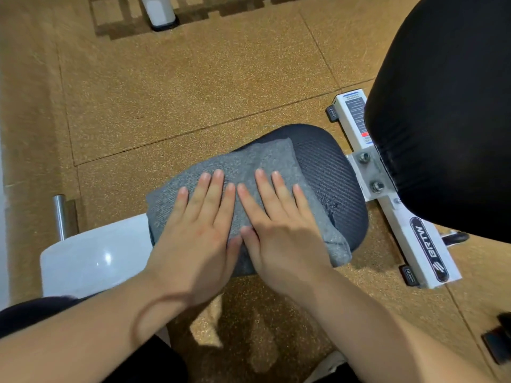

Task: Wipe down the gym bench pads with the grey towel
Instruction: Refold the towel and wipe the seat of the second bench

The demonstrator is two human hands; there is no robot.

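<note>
while the left grip (pixel 199 228) and right grip (pixel 279 230) lie flat side by side, fingers straight, clasping nothing, only pressing the grey towel (pixel 265 158) onto the seat pad (pixel 331 175), wiping seems under way. bare pad shows just right of the right grip, so the next stroke likely slides there, short of the rounded edge. the back pad (pixel 442 106), farther right, probably follows.

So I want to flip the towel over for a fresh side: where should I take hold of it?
Probably pinch the towel by its near right corner, coming from the right with the right hand. That corner droops over the pad's edge, so fingers can get beneath it. The rest lies flat on the pad, partly under the left hand.
</note>
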